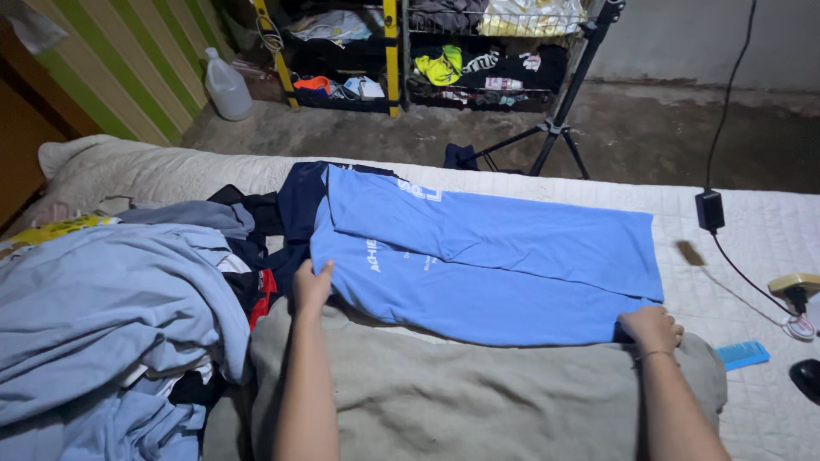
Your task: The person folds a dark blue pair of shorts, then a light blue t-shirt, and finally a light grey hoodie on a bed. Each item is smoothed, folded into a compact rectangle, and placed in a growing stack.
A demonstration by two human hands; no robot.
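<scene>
A light blue shirt point(487, 256) with white print and a navy sleeve lies folded lengthwise across the white quilted bed point(752, 222). My left hand point(312, 286) rests flat on the shirt's near left edge, fingers together. At the shirt's near right corner my right hand point(651, 329) is closed, pinching the hem. Under the shirt's near side lies a grey-beige cloth point(478, 393), which my forearms cross.
A heap of pale blue and dark clothes point(111, 316) fills the left of the bed. On the right are a power adapter with cord point(709, 210), a blue comb point(743, 353) and a plug point(794, 288). Beyond the bed stand a tripod point(555, 128), a clothes rack and a plastic jug point(227, 85).
</scene>
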